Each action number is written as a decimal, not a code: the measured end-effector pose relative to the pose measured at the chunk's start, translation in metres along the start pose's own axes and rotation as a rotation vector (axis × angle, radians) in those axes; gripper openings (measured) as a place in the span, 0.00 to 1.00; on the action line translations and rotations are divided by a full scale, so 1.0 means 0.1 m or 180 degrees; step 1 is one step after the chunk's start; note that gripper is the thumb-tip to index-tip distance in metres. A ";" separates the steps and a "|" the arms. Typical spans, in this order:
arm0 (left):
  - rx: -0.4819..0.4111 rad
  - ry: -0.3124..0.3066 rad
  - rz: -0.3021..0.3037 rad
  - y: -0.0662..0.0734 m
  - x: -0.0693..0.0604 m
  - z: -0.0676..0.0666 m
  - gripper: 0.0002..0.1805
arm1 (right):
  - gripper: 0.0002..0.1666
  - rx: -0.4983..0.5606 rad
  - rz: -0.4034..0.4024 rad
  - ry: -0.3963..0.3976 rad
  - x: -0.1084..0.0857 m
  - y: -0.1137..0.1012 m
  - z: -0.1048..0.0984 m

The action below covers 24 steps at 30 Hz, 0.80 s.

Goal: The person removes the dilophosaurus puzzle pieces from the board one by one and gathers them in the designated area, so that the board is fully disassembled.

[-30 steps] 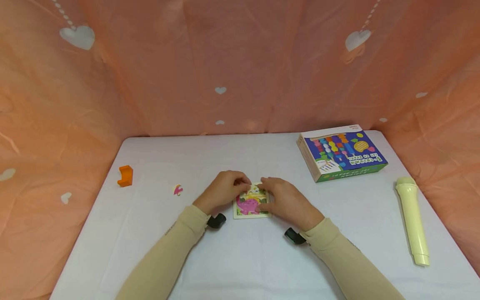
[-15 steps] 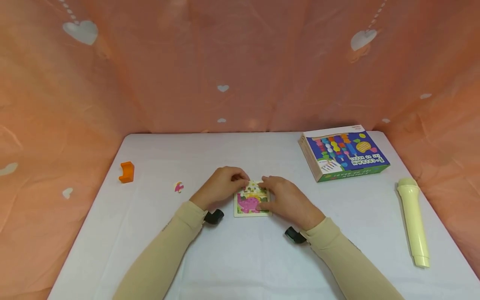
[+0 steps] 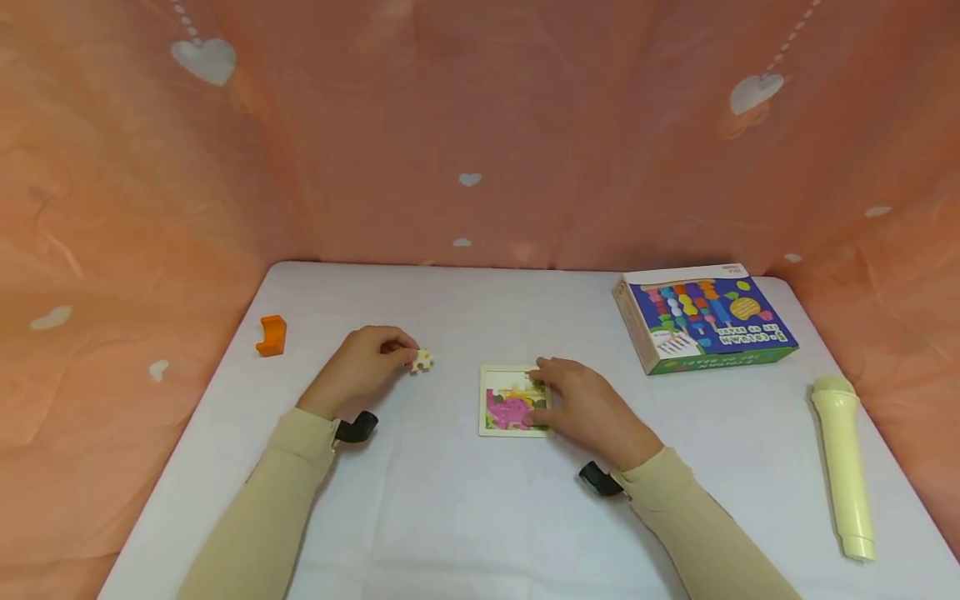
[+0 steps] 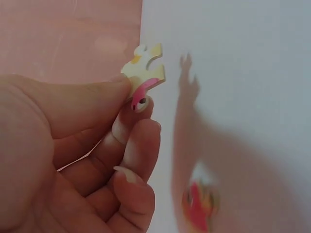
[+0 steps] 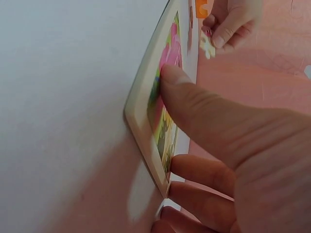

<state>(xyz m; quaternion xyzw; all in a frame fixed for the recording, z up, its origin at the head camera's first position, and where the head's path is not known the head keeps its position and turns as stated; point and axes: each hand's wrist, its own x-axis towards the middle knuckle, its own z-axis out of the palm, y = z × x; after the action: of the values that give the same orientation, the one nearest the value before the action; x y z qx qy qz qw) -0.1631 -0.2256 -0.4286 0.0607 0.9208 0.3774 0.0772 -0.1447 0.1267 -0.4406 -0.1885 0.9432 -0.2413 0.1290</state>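
Head view: left hand (image 3: 360, 368) pinches puzzle piece (image 3: 422, 361); right hand (image 3: 592, 408) touches board (image 3: 507, 412).

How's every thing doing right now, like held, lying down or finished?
Left hand: pinching
Pinched puzzle piece: held up
Right hand: touching the tray
Puzzle tray: partly filled, gap at top
Loose piece: on the table
Box: lying flat
Orange block: resting
Yellow tube: lying down

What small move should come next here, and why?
Probably lower the pinched puzzle piece onto the table near the loose pink piece: the left hand holds it raised, away from the tray, while the right hand rests on the tray.
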 end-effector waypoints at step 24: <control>0.0045 -0.0034 -0.0294 -0.18 -0.03 -0.15 0.09 | 0.39 0.0008 -0.0103 0.0048 -0.01 0.02 0.00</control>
<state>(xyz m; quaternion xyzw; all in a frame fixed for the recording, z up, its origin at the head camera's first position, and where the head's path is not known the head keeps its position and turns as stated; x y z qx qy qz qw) -0.1641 -0.2493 -0.4303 0.0207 0.9249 0.3665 0.0990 -0.1441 0.1283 -0.4413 -0.2018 0.9406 -0.2459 0.1183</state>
